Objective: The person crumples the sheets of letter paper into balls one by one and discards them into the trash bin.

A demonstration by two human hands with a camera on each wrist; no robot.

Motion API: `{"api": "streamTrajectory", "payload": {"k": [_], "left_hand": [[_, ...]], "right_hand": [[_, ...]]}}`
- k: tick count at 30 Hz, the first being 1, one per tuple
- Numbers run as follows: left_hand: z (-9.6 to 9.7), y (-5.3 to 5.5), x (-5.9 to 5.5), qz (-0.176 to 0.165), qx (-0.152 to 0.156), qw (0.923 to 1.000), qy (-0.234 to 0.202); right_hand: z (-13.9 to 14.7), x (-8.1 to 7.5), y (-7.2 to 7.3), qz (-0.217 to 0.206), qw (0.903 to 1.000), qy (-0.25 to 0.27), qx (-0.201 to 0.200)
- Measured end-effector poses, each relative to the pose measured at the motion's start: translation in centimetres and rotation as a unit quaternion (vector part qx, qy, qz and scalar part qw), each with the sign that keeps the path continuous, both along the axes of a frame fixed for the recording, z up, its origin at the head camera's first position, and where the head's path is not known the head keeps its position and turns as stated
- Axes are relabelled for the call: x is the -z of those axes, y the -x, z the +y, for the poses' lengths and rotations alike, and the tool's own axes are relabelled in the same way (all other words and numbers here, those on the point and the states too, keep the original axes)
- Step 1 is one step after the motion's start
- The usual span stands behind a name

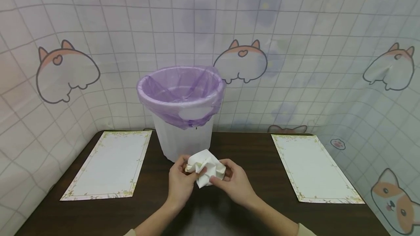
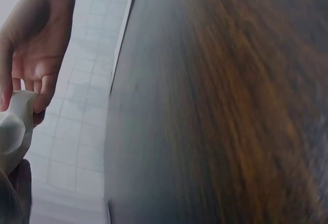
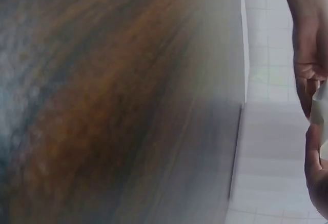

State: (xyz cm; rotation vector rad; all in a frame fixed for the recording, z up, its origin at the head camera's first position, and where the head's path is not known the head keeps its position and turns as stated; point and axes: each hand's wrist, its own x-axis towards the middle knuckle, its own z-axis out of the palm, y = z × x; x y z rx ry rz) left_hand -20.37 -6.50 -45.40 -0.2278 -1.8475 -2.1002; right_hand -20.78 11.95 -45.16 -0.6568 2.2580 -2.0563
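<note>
A crumpled sheet of white paper is held between both hands over the front middle of the dark table, with a pale yellowish print showing at its edges. My left hand grips its left side, thumb across the front. On the right side my right hand pinches it between thumb and curled fingers. In the left wrist view the paper appears at the left edge with the right hand beyond it. The right wrist view shows the paper at its right edge, partly cut off, and the left hand above.
Behind the hands stands a white bin lined with a purple bag. Flat sheets with floral borders lie on the table: a left sheet and a right sheet. A patterned curtain surrounds the table's back and sides.
</note>
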Motion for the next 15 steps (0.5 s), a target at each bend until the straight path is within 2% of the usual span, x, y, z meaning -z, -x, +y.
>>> {"api": "streamTrajectory", "payload": {"k": [3,6,8,11,15], "left_hand": [[0.2,-0.3,0.1,0.037,-0.030,0.9984,0.030],[0.3,-0.5,0.1,0.077,-0.062,0.9927,0.069],[0.4,-0.8,0.0,0.101,-0.067,0.9882,0.094],[0.3,-1.1,0.0,0.126,-0.033,0.9835,0.126],[-0.1,-1.3,-0.2,0.140,0.039,0.9769,0.157]], "right_hand": [[-0.3,-0.2,-0.1,-0.005,0.9999,-0.002,0.013],[-0.6,-0.5,-0.1,-0.002,0.9996,-0.005,0.027],[-0.8,-0.7,0.0,0.002,0.9993,-0.007,0.037],[-0.6,-0.8,0.4,0.001,0.9986,-0.003,0.053],[-0.1,-0.7,0.9,-0.015,0.9978,0.007,0.064]]}}
